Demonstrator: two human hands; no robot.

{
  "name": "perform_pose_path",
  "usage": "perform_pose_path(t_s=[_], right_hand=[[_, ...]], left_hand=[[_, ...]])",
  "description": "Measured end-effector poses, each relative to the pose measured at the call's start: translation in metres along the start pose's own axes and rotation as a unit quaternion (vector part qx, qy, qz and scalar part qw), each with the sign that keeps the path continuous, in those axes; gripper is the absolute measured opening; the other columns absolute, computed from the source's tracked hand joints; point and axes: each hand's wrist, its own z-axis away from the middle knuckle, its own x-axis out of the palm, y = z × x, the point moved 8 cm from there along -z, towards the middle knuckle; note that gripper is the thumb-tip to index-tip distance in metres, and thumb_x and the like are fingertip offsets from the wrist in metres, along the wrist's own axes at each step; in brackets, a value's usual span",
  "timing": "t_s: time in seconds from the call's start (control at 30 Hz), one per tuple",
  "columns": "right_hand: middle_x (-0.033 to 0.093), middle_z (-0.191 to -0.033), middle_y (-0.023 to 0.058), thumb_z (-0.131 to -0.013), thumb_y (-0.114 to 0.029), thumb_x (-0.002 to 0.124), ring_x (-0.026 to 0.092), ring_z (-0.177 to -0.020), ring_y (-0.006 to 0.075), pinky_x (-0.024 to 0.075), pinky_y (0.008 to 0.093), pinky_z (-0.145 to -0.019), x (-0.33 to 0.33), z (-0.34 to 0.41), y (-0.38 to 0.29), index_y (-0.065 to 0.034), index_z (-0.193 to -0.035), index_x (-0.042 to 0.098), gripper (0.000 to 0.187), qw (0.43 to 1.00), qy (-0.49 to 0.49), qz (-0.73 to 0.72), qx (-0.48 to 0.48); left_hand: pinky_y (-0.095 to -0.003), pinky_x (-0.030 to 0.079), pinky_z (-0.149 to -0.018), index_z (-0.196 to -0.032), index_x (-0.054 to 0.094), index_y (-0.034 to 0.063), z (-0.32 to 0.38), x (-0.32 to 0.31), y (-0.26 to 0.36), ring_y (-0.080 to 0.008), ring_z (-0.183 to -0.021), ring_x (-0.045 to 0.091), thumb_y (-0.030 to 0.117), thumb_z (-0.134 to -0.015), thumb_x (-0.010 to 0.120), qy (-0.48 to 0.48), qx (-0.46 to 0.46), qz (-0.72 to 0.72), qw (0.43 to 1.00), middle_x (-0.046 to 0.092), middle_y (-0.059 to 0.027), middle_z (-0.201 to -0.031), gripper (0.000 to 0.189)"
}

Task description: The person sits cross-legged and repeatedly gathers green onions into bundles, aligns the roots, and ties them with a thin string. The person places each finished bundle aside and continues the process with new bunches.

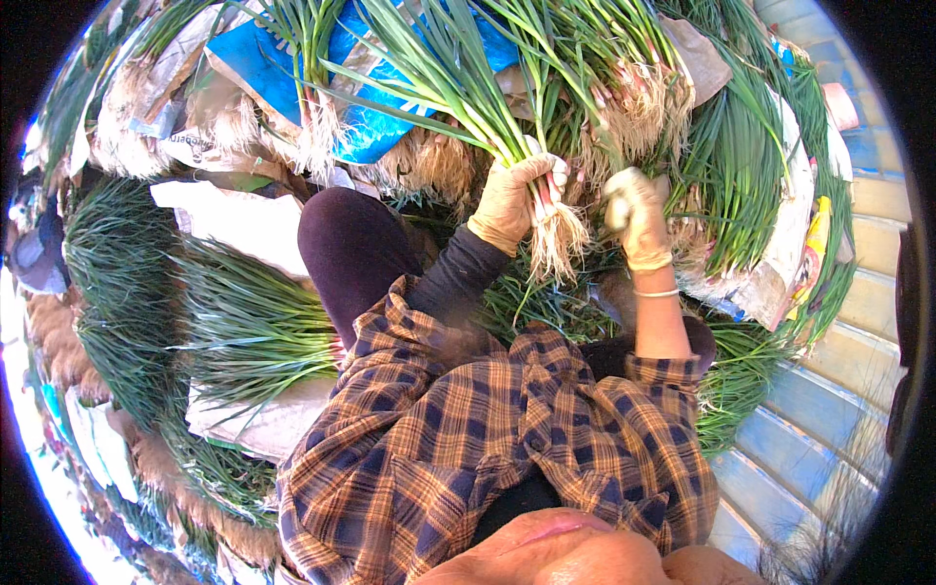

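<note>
My left hand [521,191], in a pale glove, is closed around a bunch of green garlic plants [468,102], just above the stringy roots; the leaves point away from me. To its right, my right hand [638,212], also gloved, is blurred with its fingers curled. A thin leaf or stalk reaches down to its fingertips, but whether they grip it cannot be told. Beyond it lies another rooted bunch [643,95]. Loose green leaves [556,303] cover the ground between my knees.
A neat heap of green plants [256,322] lies on pale sacking at my left. More rooted plants rest on a blue printed sack [373,124] ahead. Further bundles [746,183] lie at the right, beside a ribbed blue and tan surface [826,395].
</note>
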Motion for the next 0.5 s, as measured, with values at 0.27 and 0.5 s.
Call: perform_pose_path(t_s=[0.27, 0.5], right_hand=[[0.068, -0.09, 0.0108, -0.091, -0.032, 0.061, 0.066, -0.082, 0.0293, 0.052, 0.0381, -0.071, 0.022, -0.026, -0.099, -0.0114, -0.103, 0.069, 0.025, 0.693, 0.229, 0.593, -0.339], [0.066, -0.083, 0.0132, -0.092, -0.03, 0.059, 0.064, -0.075, 0.0325, 0.0511, 0.0397, -0.065, 0.043, -0.03, -0.071, -0.0075, -0.095, 0.065, 0.023, 0.705, 0.164, 0.662, -0.193]], left_hand=[[-0.0248, 0.051, -0.048, -0.113, 0.054, 0.0026, 0.001, -0.005, -0.005, -0.0169, -0.058, 0.062, 0.009, -0.09, 0.059, 0.026, -0.022, 0.02, 0.999, 0.063, -0.0089, -0.078, 0.025], [-0.0274, 0.055, -0.049, -0.112, 0.055, 0.002, 0.0, -0.005, 0.004, -0.0176, -0.06, 0.064, 0.009, -0.09, 0.061, 0.027, 0.007, -0.043, 0.999, 0.066, -0.0102, -0.083, 0.024]])
